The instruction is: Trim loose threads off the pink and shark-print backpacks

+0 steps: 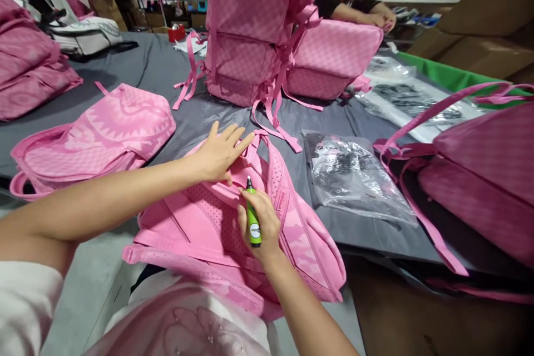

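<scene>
A pink backpack (221, 217) lies at the table's front edge, straps and perforated back panel facing up, its near end hanging toward my lap. My left hand (219, 153) rests spread across its upper end, beside the top loop, fingers apart. In my right hand (265, 222) is a green marker (253, 217) with black ends and a pale tip pointing away from me. The fingers wrap round its barrel, just over the back panel. Whether the tip touches the fabric I cannot tell.
Another pink backpack (120, 128) lies to the left. Checkered pink backpacks (250, 39) stand stacked ahead. A clear plastic bag (354, 175) lies right of my work, before a large pink bag (484, 172). Across the table a person's hands (381, 16) hold a pink strap.
</scene>
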